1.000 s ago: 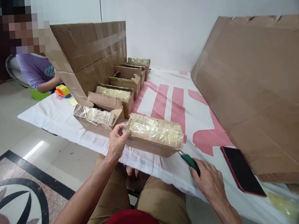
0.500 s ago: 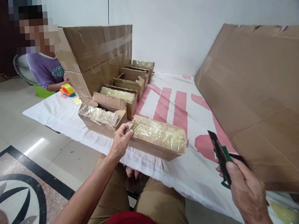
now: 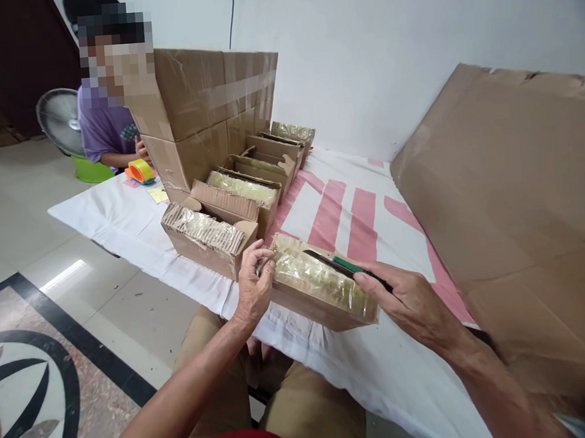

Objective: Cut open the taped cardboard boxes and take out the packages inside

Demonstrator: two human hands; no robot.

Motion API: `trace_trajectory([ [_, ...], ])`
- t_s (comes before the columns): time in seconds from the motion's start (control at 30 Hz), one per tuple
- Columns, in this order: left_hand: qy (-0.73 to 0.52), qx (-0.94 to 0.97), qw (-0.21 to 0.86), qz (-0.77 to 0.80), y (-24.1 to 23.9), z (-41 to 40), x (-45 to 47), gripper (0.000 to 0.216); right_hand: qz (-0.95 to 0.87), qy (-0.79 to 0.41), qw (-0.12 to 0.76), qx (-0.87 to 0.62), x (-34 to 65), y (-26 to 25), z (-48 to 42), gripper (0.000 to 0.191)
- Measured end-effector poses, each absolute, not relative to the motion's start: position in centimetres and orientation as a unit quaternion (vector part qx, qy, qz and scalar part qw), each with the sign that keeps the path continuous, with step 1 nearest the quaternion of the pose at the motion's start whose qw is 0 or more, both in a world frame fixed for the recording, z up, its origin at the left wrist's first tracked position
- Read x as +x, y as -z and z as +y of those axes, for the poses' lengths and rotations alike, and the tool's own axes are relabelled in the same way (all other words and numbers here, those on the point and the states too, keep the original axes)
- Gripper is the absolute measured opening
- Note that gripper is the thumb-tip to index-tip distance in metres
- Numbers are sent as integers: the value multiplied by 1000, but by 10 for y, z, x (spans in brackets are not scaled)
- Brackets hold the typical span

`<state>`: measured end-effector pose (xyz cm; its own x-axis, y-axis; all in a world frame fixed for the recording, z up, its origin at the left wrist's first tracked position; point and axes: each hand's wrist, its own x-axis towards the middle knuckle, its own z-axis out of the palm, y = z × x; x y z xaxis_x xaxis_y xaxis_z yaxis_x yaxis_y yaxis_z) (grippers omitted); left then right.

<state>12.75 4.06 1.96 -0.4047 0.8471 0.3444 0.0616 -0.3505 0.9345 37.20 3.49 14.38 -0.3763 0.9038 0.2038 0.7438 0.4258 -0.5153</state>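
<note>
A small open cardboard box (image 3: pixel 308 304) filled with a clear plastic-wrapped yellowish pack lies at the near edge of the white-and-red cloth (image 3: pixel 352 208). My left hand (image 3: pixel 253 283) grips the box's left end, fingers curled on it. My right hand (image 3: pixel 408 301) is closed around a green utility knife (image 3: pixel 346 266), whose dark blade lies over the top of the wrapped pack, pointing left.
A row of similar small boxes (image 3: pixel 208 235) runs back along a big taped carton (image 3: pixel 209 111). A large flat cardboard sheet (image 3: pixel 517 210) leans at the right. Another person in purple (image 3: pixel 103 129) sits at the far left by tape rolls (image 3: pixel 140 171) and a fan (image 3: pixel 58 120).
My right hand picked the green knife up from the cloth, raised it, then swung it left onto the top of the wrapped pack. My left hand kept hold of the box.
</note>
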Motion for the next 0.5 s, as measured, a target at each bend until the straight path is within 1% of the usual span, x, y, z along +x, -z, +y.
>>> trace_trajectory([
  [0.07, -680, 463, 288, 490, -16, 39, 129, 17, -823, -172, 201, -503, 365, -145, 46, 41],
  [0.17, -667, 442, 320, 507, -19, 39, 129, 20, -832, -169, 159, -505, 355, -144, 60, 42],
  [0.33, -637, 428, 363, 529, -32, 44, 126, 13, -838, -189, 143, -491, 345, -148, 71, 41],
  [0.5, -642, 431, 341, 535, -34, 50, 130, 16, -852, -161, 118, -485, 339, -149, 75, 39],
])
